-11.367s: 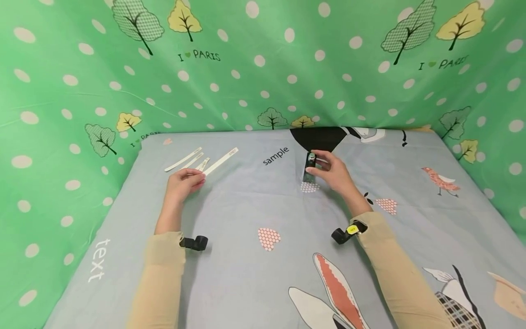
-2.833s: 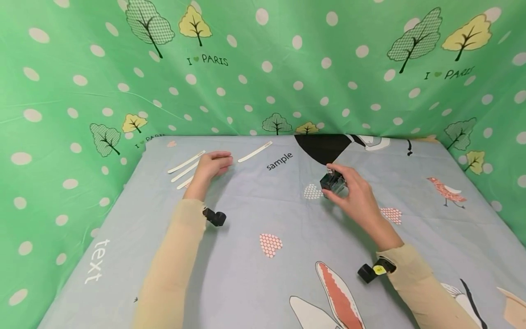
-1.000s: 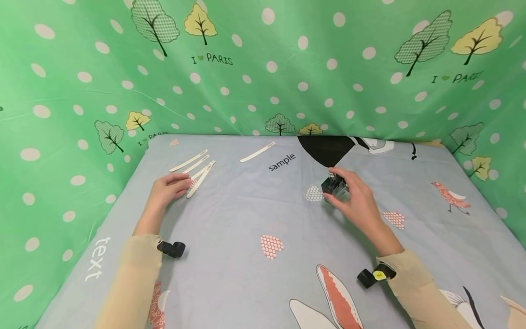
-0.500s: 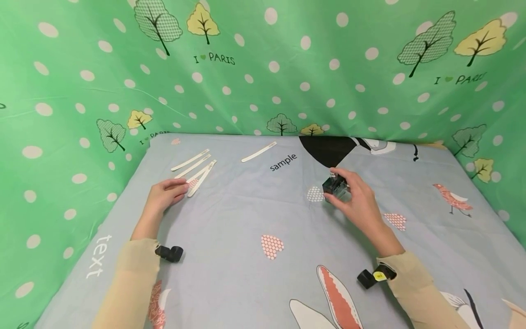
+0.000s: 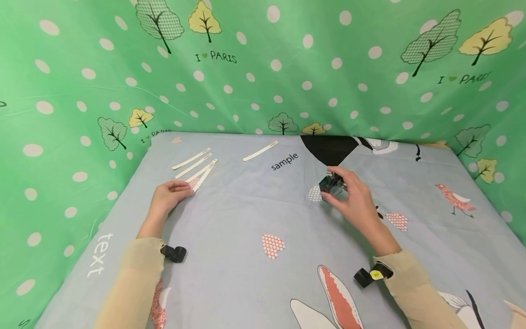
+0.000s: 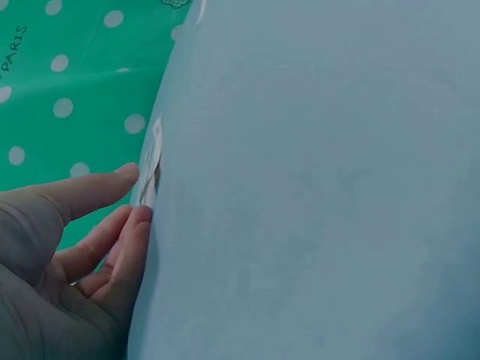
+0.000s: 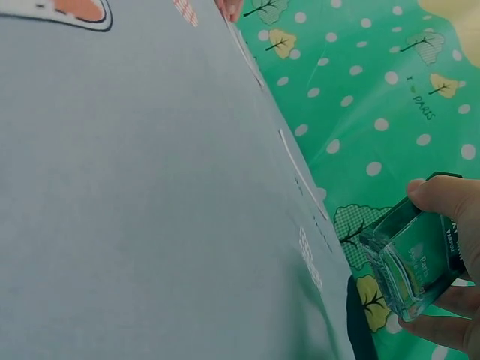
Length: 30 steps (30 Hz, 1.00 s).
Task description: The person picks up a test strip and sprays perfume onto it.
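Note:
My right hand (image 5: 356, 196) holds a small dark glass perfume bottle (image 5: 332, 183), tilted, its index fingertip at the silver sprayer (image 5: 330, 172) on top. In the right wrist view the clear-green bottle (image 7: 412, 259) shows lettering, with the thumb on one side and fingers on the other. Several white perfume test strips (image 5: 193, 165) lie fanned at the left. My left hand (image 5: 166, 200) reaches the lower end of the rightmost strip (image 5: 208, 172), its fingertips covering that end. In the left wrist view the thumb and fingers (image 6: 135, 225) stand apart, fingertips right at the strips (image 6: 152, 157).
A single test strip (image 5: 260, 151) lies apart, left of the printed word "sample" on the grey-blue patterned cloth (image 5: 230, 256). A green dotted curtain (image 5: 255, 77) hangs behind the table and along both sides. Each wrist wears a black camera (image 5: 174, 253).
The bottle, upright 11.4 seconds ago, is now tilted in my right hand. One strip has moved right, near "sample". My left hand came back left, then shifted slightly right to the rightmost fanned strip.

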{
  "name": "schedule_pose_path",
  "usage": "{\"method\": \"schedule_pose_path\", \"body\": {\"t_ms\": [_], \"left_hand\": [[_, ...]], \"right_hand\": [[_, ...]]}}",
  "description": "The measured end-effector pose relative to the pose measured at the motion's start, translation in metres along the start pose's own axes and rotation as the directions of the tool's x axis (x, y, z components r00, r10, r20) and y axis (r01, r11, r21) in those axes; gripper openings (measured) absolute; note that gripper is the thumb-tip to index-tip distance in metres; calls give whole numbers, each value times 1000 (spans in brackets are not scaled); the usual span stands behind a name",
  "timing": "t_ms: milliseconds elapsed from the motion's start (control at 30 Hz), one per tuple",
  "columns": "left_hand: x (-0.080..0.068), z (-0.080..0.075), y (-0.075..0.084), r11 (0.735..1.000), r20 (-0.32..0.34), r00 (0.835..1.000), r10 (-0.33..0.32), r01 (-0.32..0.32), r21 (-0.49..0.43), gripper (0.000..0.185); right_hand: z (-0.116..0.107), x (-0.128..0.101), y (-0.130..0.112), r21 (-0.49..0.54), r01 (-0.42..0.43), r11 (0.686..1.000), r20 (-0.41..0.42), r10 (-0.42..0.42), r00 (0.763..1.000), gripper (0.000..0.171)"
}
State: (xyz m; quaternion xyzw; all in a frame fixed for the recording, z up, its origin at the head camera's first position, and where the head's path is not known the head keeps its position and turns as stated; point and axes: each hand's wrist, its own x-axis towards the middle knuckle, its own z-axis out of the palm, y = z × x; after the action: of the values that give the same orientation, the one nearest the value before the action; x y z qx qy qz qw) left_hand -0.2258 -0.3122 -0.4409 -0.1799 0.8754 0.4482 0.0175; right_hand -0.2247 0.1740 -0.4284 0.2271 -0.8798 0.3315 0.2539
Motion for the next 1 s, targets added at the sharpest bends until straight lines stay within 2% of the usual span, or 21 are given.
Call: {"method": "schedule_pose_path", "body": {"t_ms": [167,367,600,1000], "left_hand": [[-1,6,0,999,-34,999,15,-13,47,47],[0,11,3,998,-26,999,29,-28,51,46],[-2,12,7,996,-56,997,58,-54,72,40],[-4,8,5,995,-48,998,36,-31,95,36]], "right_hand": [[-1,2,-2,-10,-9,1000,11,9,1000,69],[-3,2,-3,-9,-6,1000,15,6,1000,70],[-1,1,-2,-9,10,1000,7,-10,1000,71],[5,1,-4,-6,24,1000,13,-24,1000,72]]}}
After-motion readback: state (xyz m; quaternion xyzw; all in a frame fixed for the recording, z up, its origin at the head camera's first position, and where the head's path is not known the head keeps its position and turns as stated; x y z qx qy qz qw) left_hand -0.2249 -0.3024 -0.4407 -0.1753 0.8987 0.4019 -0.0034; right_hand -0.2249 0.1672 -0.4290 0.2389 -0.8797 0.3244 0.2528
